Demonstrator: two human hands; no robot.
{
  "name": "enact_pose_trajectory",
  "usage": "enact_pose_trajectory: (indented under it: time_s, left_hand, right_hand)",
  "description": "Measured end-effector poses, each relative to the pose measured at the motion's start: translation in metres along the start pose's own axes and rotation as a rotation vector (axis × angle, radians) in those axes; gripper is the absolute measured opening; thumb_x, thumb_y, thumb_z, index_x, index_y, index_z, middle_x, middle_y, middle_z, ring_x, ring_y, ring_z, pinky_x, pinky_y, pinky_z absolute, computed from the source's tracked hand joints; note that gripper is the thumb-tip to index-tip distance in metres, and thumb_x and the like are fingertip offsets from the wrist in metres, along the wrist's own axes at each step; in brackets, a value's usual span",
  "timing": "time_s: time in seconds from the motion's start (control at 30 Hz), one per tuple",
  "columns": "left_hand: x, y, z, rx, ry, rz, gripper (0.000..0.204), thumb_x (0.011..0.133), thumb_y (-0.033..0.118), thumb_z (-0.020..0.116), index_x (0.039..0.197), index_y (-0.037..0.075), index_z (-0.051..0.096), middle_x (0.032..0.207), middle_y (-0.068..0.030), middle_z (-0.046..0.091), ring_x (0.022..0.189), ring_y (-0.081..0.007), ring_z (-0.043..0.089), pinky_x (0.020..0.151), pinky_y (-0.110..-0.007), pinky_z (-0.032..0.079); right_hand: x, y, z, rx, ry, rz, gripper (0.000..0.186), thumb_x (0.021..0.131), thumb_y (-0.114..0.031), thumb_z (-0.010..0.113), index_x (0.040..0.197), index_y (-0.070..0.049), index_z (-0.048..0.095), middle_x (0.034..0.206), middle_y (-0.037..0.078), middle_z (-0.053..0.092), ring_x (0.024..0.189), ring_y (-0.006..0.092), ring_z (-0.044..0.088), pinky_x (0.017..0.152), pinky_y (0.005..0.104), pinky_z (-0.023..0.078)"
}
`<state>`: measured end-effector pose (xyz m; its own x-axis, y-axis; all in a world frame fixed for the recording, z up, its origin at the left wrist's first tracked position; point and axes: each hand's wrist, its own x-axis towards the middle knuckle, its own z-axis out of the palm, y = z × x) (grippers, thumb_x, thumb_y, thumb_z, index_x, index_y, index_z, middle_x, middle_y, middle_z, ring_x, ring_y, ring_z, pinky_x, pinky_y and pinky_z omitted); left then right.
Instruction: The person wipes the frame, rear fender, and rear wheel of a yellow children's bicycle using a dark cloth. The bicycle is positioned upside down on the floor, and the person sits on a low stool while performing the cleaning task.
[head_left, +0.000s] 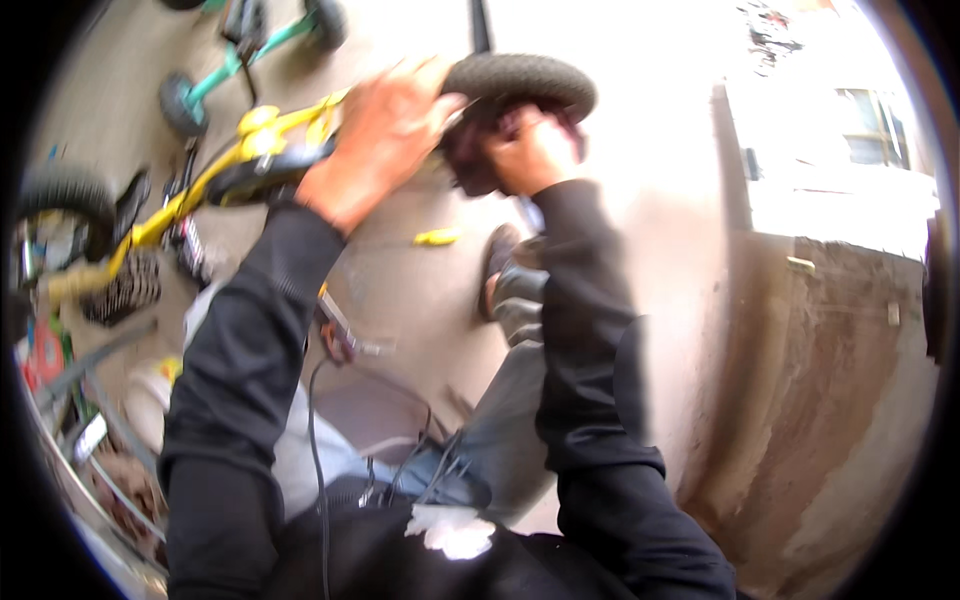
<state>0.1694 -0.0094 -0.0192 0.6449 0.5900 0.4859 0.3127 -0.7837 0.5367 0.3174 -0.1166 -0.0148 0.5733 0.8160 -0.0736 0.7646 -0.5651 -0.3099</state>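
A yellow small bicycle (150,225) stretches across the upper left, its wheel with a dark tire (520,72) at top centre. My left hand (382,135) is closed on the left side of that wheel, blurred at the fingertips. My right hand (535,150) is just below the tire, gripping a dark maroon cloth (470,160) bunched against the wheel. The cloth hides part of the wheel and some of my right fingers.
A teal wheeled frame (215,80) stands at top left. A yellow-handled object (435,237) and a tool with a cord (340,330) lie on the floor. Bike parts and clutter fill the left edge. A concrete wall or ledge (820,390) runs along the right.
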Motion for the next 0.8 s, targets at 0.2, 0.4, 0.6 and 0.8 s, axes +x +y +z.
enact_pose_trajectory:
  time_s: [0.2, 0.4, 0.6, 0.8]
  left_hand:
    - [0.012, 0.0, -0.011, -0.105, -0.078, -0.085, 0.045, 0.083, 0.011, 0.067, 0.125, 0.003, 0.056, 0.118, -0.02, 0.061, 0.108, -0.0392, 0.059, 0.09, -0.042, 0.048]
    - [0.005, -0.008, -0.027, -0.113, -0.208, -0.135, 0.046, 0.079, 0.01, 0.069, 0.123, 0.003, 0.057, 0.113, -0.0184, 0.062, 0.104, -0.0382, 0.059, 0.089, -0.043, 0.047]
    - [-0.002, -0.021, -0.03, -0.057, -0.28, -0.189, 0.045, 0.079, 0.015, 0.07, 0.121, 0.005, 0.059, 0.101, -0.0198, 0.064, 0.095, -0.0405, 0.061, 0.081, -0.046, 0.048]
    - [0.006, -0.005, -0.015, -0.037, -0.095, -0.076, 0.042, 0.08, 0.016, 0.07, 0.119, 0.004, 0.06, 0.104, -0.0167, 0.065, 0.094, -0.0375, 0.062, 0.079, -0.044, 0.05]
  right_hand:
    - [0.014, 0.001, 0.031, 0.105, -0.041, -0.075, 0.045, 0.084, -0.03, 0.062, 0.118, -0.002, 0.053, 0.112, 0.026, 0.059, 0.101, 0.0431, 0.06, 0.088, 0.0498, 0.05]
    - [-0.003, -0.003, 0.01, 0.151, -0.021, 0.008, 0.053, 0.085, -0.025, 0.061, 0.128, 0.001, 0.045, 0.115, 0.028, 0.054, 0.102, 0.0445, 0.058, 0.088, 0.0506, 0.049]
    - [-0.004, -0.02, 0.015, 0.147, -0.016, 0.068, 0.045, 0.088, -0.027, 0.057, 0.121, 0.002, 0.046, 0.114, 0.03, 0.055, 0.104, 0.0462, 0.058, 0.089, 0.0508, 0.047]
    - [-0.004, -0.019, 0.03, 0.12, 0.033, -0.033, 0.038, 0.08, -0.011, 0.063, 0.114, 0.0, 0.05, 0.101, 0.025, 0.06, 0.092, 0.0432, 0.062, 0.082, 0.0488, 0.051]
